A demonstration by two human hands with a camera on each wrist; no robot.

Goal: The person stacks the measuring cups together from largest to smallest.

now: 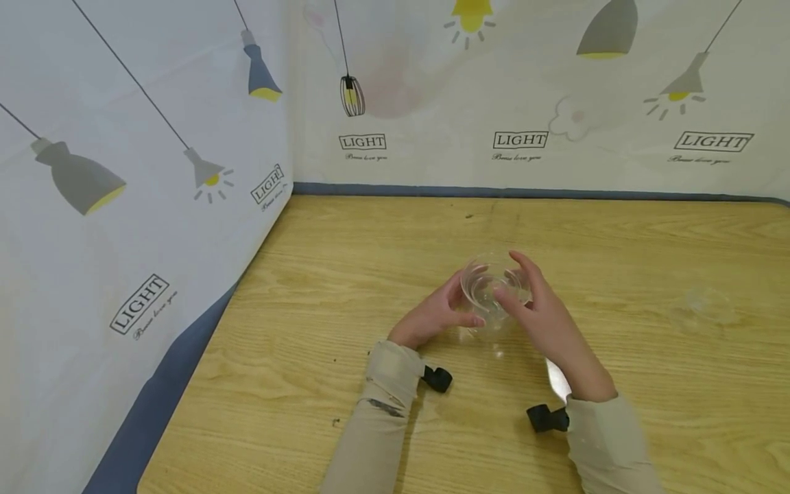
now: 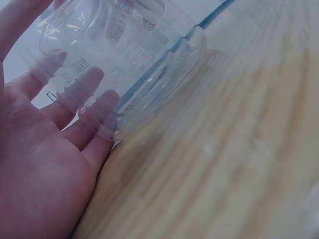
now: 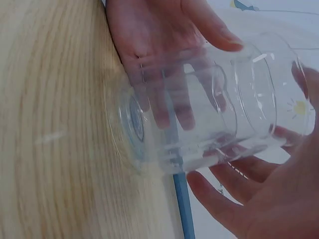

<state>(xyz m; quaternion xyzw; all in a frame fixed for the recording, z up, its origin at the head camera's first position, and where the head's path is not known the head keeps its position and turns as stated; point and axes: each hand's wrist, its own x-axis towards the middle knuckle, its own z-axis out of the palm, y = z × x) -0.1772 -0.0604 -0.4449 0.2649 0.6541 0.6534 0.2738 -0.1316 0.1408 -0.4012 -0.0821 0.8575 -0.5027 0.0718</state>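
Clear cylindrical vessel (image 1: 484,295) with a round open top is held between two hands near the middle of a pale yellow wood-grain tabletop. Behind and at the left, a white covering (image 1: 426,165) is printed with hanging lamps and the word LIGHT, and is bordered below in blue-grey. In front of it the wood-grain tabletop (image 1: 278,309) is spread. Both forearms are covered by beige sleeves (image 1: 607,432); the left one is marked with dark streaks. The vessel's left side is gripped by the left hand (image 1: 432,312), with its thumb laid across the near side. The right side is gripped by the right hand (image 1: 546,322), with its thumb at the rim. The vessel's base is seen close to the tabletop; whether they touch cannot be told. Well to the right, a faint transparent object (image 1: 703,309) is seen on the wood. At each wrist a small black device (image 1: 438,379) is worn. Smallest are the printed measuring marks (image 2: 132,52) seen through the vessel wall.
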